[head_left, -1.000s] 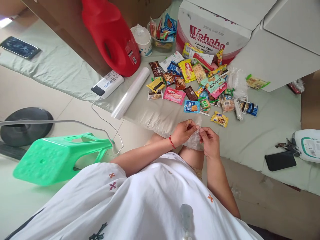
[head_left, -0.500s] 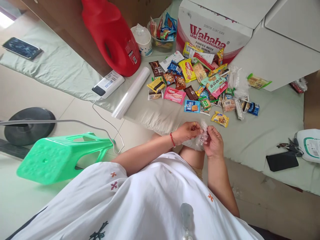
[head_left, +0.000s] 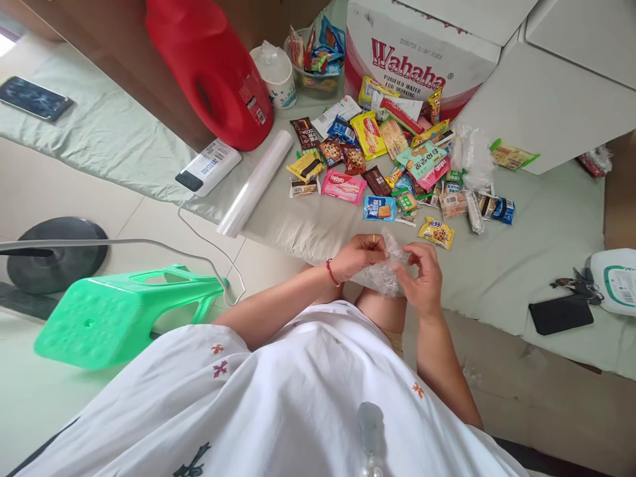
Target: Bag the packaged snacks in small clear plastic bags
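Note:
A crumpled clear plastic bag (head_left: 381,278) hangs between my hands, over my lap at the table's front edge. My left hand (head_left: 358,257), with a ring and a red wrist cord, pinches its upper left part. On the right side of the bag is my right hand (head_left: 423,275), thumb and forefinger around the plastic with a small gap between them. Just beyond my hands lies a yellow cookie packet (head_left: 436,233), apart from both. A blue biscuit packet (head_left: 379,208) and a pink wafer packet (head_left: 342,187) lie farther back among many wrapped snacks.
Behind the snacks stand a white-and-red carton (head_left: 412,56), a snack tub (head_left: 318,78), a paper cup (head_left: 283,86) and a red jug (head_left: 213,73). A clear plastic roll (head_left: 256,184) lies left. Right are a black phone (head_left: 560,314) and keys (head_left: 576,289). A green stool (head_left: 89,323) is on its side.
The bunched plastic bag has spread wider and lower between my hands. My right hand's fingers have loosened and shifted on it; my left hand has moved slightly left and up.

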The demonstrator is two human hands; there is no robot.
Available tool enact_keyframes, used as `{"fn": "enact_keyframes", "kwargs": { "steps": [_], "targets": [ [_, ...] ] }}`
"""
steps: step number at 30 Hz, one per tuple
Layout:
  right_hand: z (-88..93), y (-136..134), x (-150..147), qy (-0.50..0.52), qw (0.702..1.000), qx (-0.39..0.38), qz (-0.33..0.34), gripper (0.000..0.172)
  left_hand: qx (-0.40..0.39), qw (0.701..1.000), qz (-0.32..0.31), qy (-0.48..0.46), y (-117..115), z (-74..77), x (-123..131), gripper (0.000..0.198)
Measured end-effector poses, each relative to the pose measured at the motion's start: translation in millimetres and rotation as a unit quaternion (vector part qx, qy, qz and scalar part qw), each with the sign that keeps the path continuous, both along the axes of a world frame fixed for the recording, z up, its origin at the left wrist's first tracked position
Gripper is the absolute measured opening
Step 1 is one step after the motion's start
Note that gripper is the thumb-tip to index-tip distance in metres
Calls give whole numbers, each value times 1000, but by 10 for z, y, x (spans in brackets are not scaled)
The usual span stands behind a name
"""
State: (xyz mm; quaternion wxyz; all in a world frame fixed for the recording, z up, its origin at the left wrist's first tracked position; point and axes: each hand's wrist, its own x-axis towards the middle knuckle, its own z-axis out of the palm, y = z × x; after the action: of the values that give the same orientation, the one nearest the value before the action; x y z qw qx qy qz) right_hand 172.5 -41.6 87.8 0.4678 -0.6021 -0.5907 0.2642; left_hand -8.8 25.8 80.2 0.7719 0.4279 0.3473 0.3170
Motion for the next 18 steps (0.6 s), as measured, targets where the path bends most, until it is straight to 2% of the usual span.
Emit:
{"fn": "enact_keyframes", "kwargs": {
  "steps": [2,3,7,9,11,13,15,18],
  "targets": [
    [16,15,-60,-39,999,5,9,23,21,1000,-10,9,-18,-1,21,42],
    [13,24,-84,-27,1000,1,10,20,32,999,-17,16,-28,1,29,44],
    [-45,62,-118,147,988,-50,9,18,92,994,-42,46,-44,23,17,54],
    [-73,82,-87,262,961,-82,-30,23,113,991,-63,41,-30,37,-25,55],
    [-81,102,-20,364,922,-102,-81,29,124,988,-85,27,0,42,-91,55],
    [-67,111,64,423,890,-115,-124,37,132,987,-92,16,39,36,-167,54],
    [-37,102,127,433,879,-120,-160,42,143,987,-75,16,73,20,-231,53],
    [13,67,99,391,899,-129,-151,49,188,980,-34,56,88,-6,-263,50]
  ]
}}
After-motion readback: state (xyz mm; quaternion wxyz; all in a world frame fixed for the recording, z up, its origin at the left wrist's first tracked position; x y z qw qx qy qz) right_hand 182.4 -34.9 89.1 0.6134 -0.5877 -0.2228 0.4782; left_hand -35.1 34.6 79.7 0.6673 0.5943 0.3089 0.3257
